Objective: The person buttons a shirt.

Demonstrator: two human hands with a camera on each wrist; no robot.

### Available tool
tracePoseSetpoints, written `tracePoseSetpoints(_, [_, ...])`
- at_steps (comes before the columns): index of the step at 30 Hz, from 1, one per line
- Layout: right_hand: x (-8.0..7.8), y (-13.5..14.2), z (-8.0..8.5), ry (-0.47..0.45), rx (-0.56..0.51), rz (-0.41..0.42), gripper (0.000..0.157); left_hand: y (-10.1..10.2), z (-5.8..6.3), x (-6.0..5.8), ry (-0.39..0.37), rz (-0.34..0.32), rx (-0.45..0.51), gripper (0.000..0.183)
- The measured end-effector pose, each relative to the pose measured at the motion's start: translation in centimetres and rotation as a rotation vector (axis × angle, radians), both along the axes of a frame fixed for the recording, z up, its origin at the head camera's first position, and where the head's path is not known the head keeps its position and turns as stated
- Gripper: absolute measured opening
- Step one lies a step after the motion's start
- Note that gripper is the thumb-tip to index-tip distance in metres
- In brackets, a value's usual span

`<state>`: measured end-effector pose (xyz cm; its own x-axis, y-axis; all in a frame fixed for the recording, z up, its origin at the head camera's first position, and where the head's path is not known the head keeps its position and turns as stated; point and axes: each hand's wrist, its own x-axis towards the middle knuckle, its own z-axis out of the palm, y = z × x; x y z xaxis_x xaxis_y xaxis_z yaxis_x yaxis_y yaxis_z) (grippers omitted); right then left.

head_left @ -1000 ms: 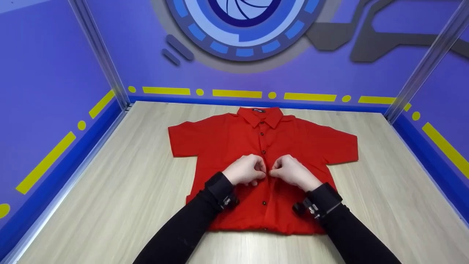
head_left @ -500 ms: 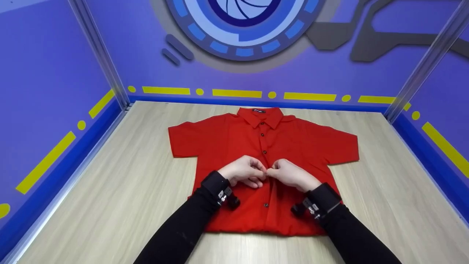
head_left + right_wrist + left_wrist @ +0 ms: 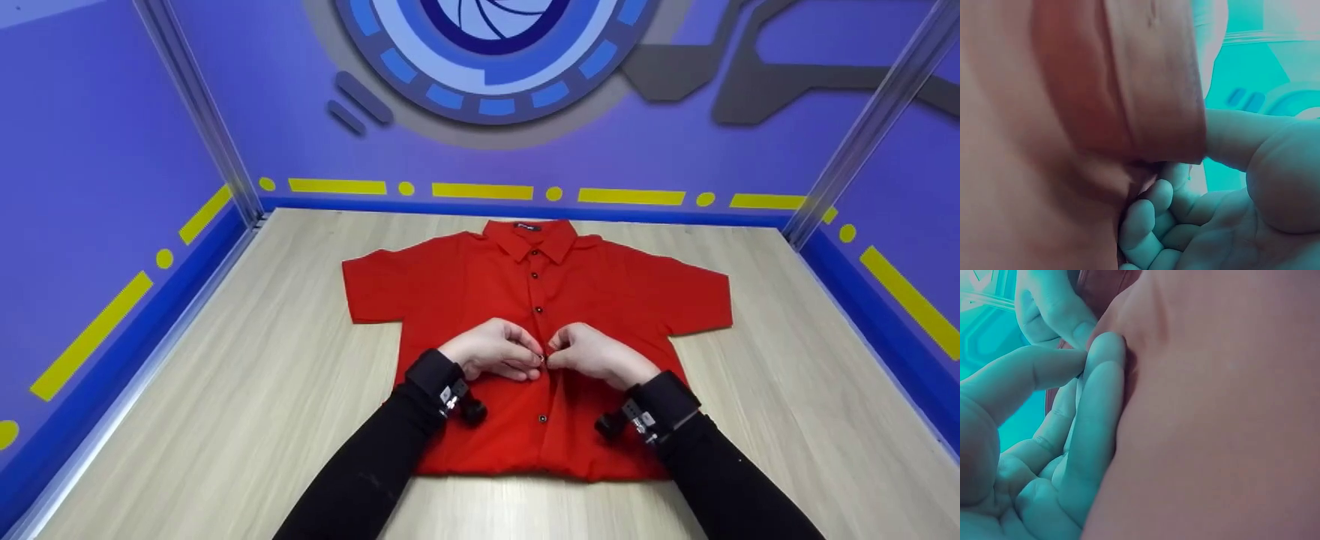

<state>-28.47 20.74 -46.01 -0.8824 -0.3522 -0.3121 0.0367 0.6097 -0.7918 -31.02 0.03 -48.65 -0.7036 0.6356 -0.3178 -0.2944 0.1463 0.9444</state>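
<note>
A red short-sleeved shirt lies front up, collar away from me, with dark buttons down its middle. My left hand pinches the shirt's front at mid-chest between thumb and forefinger. A small dark button shows right at those fingertips. Close beside it, my right hand pinches the placket edge, thumb on the outer side and curled fingers beneath. In the right wrist view the lifted placket shows a buttonhole farther up. Both hands' fingertips nearly meet. The cloth hides part of the right fingers.
The shirt lies on a light wooden table. Blue-purple panels with yellow markings enclose the back and both sides, joined by metal corner posts. The shirt's hem is bunched near the table's front.
My left hand has shifted slightly left and its lower fingers have spread. The fingertips of both hands came together at the placket, then drew slightly apart. A button now shows at the left fingertips.
</note>
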Motion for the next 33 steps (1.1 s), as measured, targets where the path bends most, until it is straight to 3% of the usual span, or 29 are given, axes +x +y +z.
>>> tracePoseSetpoints(5, [-0.08,0.17,0.12,-0.028,-0.039,-0.004,0.011,-0.07,-0.1,-0.06,0.0,0.011,-0.01,0.019])
tracePoseSetpoints(21, [-0.28,0.29,0.36,-0.003,-0.075,-0.092,0.013,0.09,-0.47,-0.04,-0.038,0.054,0.015,0.024])
tracePoseSetpoints(28, [-0.29,0.47,0.55,0.029,-0.086,-0.084,0.011,0.08,-0.37,-0.09,-0.057,0.068,0.041,0.028])
tracePoseSetpoints(33, [-0.29,0.74,0.67,0.047,-0.118,-0.067,0.021,0.02,-0.21,-0.07,-0.064,0.065,0.039,0.03])
